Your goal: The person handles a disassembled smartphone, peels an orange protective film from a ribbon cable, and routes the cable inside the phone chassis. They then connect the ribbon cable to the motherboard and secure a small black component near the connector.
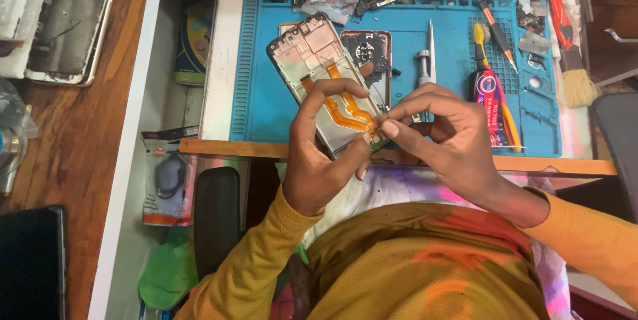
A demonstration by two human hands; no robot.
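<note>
Phone frame [312, 67] is being braced in left hand [319, 154], fingers wrapped round its lower edge, steadying it. Orange flex [352, 110] end is being pinched shut by right hand [438, 134] fingertips, over the blue mat [259, 94].

Brush [577, 79], tweezers [431, 54], blue mat [266, 94]

the light over my bench is bright and even, coming from above, so the blue work mat [266, 101] looks saturated and only soft, short shadows sit under my left hand [319, 160] and my right hand [445, 134]. glare washes out the white bench edge [222, 47] and puts pale sheen on the glass of the phone [70, 24] lying at upper left, while the dark corner at lower left falls into deep shadow. the middle is fairly sharp, but the small parts along the top edge smear together, my yellow sleeves are soft at the bottom, and straight edges bow slightly toward the sides.
</note>
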